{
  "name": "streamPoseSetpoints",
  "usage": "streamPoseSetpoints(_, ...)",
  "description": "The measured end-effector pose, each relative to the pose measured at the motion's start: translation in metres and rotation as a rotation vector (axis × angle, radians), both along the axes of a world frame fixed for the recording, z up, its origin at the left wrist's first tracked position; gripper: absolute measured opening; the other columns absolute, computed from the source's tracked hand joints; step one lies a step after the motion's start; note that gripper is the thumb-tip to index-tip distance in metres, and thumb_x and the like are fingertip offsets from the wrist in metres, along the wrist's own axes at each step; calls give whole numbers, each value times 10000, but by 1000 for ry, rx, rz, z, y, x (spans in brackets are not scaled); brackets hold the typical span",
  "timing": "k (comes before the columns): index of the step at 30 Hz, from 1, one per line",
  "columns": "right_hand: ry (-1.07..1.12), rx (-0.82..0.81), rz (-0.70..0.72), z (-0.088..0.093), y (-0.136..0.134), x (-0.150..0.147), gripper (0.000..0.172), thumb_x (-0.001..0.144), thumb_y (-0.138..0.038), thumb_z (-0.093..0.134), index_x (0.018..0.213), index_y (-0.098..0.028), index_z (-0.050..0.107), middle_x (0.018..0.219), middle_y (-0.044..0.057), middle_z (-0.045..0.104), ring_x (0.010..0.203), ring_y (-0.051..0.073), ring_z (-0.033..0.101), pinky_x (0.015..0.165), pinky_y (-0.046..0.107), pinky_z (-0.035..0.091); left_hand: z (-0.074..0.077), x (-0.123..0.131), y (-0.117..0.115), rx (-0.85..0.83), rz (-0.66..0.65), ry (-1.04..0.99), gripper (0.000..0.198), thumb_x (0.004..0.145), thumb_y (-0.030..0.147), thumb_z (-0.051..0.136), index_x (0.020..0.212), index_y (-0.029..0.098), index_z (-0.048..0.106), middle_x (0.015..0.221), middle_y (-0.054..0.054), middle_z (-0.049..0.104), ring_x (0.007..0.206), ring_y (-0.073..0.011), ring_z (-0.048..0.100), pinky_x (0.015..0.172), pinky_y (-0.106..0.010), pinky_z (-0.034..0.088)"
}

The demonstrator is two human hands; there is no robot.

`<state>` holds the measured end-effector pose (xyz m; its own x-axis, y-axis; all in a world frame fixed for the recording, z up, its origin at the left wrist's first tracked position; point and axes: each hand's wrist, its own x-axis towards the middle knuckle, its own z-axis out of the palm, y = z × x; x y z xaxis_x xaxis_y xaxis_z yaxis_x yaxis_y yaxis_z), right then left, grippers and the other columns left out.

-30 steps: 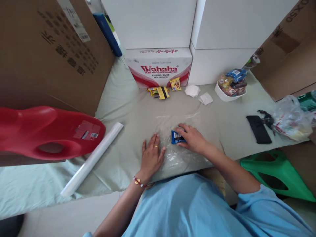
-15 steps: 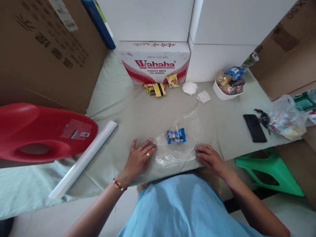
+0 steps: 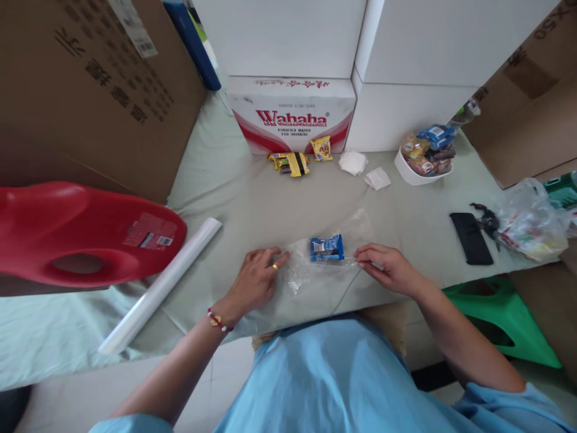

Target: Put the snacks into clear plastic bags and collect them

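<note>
A small blue snack packet (image 3: 327, 248) lies on a crumpled sheet of clear plastic film (image 3: 297, 276) near the table's front edge. At the film's right edge, my right hand (image 3: 387, 267) pinches it between thumb and fingers, just right of the packet. My left hand (image 3: 258, 278), with a ring and a beaded bracelet, is closed at the film's left edge; its thumb is mostly hidden. The near edge of the film is lifted and folded towards the packet. Neither hand touches the packet itself.
A roll of clear film (image 3: 162, 282) lies left beside a red jug (image 3: 90, 234). Behind are a Wahaha carton (image 3: 293, 114), yellow snack packets (image 3: 297, 163), white tissues (image 3: 353, 162) and a white snack tub (image 3: 421, 174). A phone (image 3: 471, 239) and plastic bag (image 3: 532, 219) lie right.
Both hands have moved away from the table's front edge, and their fingers have closed on the film. The film's near edge has come up and folded towards the packet.
</note>
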<state>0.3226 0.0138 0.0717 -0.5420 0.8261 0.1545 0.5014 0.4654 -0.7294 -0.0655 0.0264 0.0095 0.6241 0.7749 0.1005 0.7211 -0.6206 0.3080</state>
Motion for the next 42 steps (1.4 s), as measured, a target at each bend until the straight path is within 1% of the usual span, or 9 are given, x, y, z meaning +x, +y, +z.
streamPoseSetpoints(6,9,-4,-15,2,5,-5,193,1063,-313,527,1057,-252,710,1105,96,759,1010,191,748,882,327,611,10,15,21,-49,229,-76,620,993,468,495,1541,178,521,1221,-164,638,1153,-331,585,1011,-513,477)
streamPoseSetpoints(11,-18,-5,-10,6,6,-6,182,1064,-297,522,1074,-260,699,1119,93,758,1022,193,745,891,335,609,26,40,29,-17,-86,-100,875,856,379,650,1657,229,332,1673,-169,370,1569,-407,279,1285,-651,139)
streamPoseSetpoints(14,-26,-10,-19,11,9,-7,173,1063,-287,523,1068,-259,693,1111,90,755,1010,187,744,883,324,603,23,49,33,-4,-167,-108,563,889,260,637,1449,311,617,1532,-96,570,1525,-339,380,1303,-609,127)
streamPoseSetpoints(18,-14,-41,-38,16,13,-9,166,1059,-306,535,1047,-255,693,1087,89,753,977,185,740,847,317,601,2,55,52,4,81,-270,247,1002,328,565,860,246,749,959,-70,734,1123,-269,619,1111,-520,421)
streamPoseSetpoints(22,-21,-60,-51,17,18,-11,173,1057,-329,538,1027,-264,696,1076,86,761,992,195,740,853,327,599,-7,48,66,-38,414,-447,243,977,351,528,885,201,696,927,-90,684,972,-263,607,935,-471,518)
streamPoseSetpoints(30,-16,-55,-30,14,19,-12,152,1058,-298,543,1027,-253,685,1070,79,761,971,179,738,837,299,581,10,43,37,-20,-160,-207,358,943,327,631,1292,274,686,1314,-104,668,1311,-295,540,1187,-516,367)
streamPoseSetpoints(35,18,-26,-46,10,18,-12,158,1057,-302,555,1022,-233,692,1029,75,759,911,173,723,807,287,551,-8,53,57,-30,228,-342,227,1001,329,533,914,228,716,859,-74,697,1005,-269,625,975,-474,474)
streamPoseSetpoints(39,-22,2,-155,7,25,-12,192,1054,-339,570,989,-218,705,867,42,724,762,153,659,706,266,484,-14,40,77,-106,714,-490,182,864,310,598,991,201,668,967,-93,671,947,-278,627,911,-474,528)
streamPoseSetpoints(42,-31,-1,-234,5,33,-13,226,1043,-367,579,955,-206,712,790,23,689,683,139,600,649,255,433,-4,18,69,91,779,-536,372,758,206,597,1129,194,627,1160,-135,644,1142,-322,606,1010,-522,508)
